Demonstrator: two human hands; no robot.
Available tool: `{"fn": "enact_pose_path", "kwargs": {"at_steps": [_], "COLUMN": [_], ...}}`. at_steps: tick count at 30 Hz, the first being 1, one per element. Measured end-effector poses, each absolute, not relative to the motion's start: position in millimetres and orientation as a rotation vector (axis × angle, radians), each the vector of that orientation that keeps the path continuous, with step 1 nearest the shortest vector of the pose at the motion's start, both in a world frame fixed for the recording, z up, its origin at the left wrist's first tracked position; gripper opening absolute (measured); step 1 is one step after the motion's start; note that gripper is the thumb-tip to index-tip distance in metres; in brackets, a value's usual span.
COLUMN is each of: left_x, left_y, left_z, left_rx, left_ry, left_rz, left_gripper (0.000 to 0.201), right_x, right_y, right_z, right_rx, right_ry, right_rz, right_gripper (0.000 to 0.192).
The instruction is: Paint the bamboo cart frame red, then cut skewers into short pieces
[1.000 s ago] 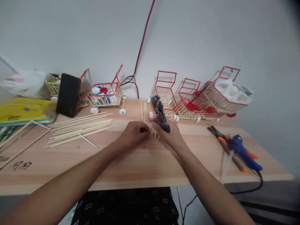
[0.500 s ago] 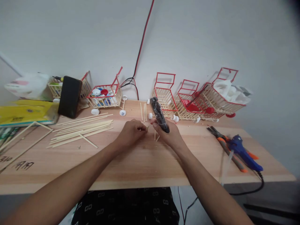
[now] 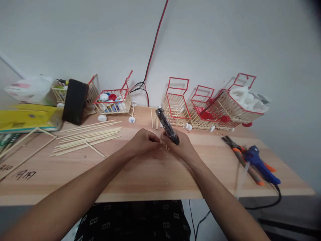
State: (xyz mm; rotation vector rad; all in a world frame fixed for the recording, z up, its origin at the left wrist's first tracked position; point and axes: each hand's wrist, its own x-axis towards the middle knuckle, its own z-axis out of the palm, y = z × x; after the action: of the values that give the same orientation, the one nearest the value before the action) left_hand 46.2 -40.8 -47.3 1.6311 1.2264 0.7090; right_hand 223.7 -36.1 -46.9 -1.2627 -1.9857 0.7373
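Near the middle of the table my left hand [image 3: 144,142] is closed, thumb and forefinger pinching a short piece of wooden stick [image 3: 161,138]. My right hand [image 3: 182,144] meets it there, fingertips almost touching the left ones. A black, shiny long-handled tool [image 3: 167,126] is gripped in my right hand, slanting up to the left; its kind and working end are unclear. Short stick pieces [image 3: 166,147] show just under the right fingers, partly hidden. Beyond the hands, a few thin sticks [image 3: 154,119] stand or lie by a wooden cart.
Small stick-built carts with red trim [image 3: 177,103] line the wall, one holding bottle caps [image 3: 111,97]. Loose sticks [image 3: 87,139] lie left, near a dark phone [image 3: 75,102] and yellow packet [image 3: 27,117]. Pliers [image 3: 247,164] and a blue glue gun [image 3: 262,164] lie right.
My hands have come closer together, the left moving slightly right. The black tool has shifted a little left and down with my right hand.
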Motion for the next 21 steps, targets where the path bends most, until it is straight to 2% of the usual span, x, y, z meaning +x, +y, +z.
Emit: {"fn": "enact_pose_path", "kwargs": {"at_steps": [9,17,21], "left_x": [42,32,33], "left_y": [-39,-37,-36], "left_z": [-48,-44,-45], "left_rx": [1.565,1.592,1.571], "left_ry": [1.191,0.929,0.916], "left_rz": [0.62,0.588,0.558], "left_gripper": [0.021,0.024,0.024], "right_x": [223,231,234], "right_y": [-37,-30,-27], "right_z": [-45,-43,-45], "right_rx": [-1.244,-1.303,-1.273], "right_ry": [-2.005,-1.839,-1.782], "right_rz": [0.791,0.93,0.982], "right_gripper": [0.012,0.027,0.029]}}
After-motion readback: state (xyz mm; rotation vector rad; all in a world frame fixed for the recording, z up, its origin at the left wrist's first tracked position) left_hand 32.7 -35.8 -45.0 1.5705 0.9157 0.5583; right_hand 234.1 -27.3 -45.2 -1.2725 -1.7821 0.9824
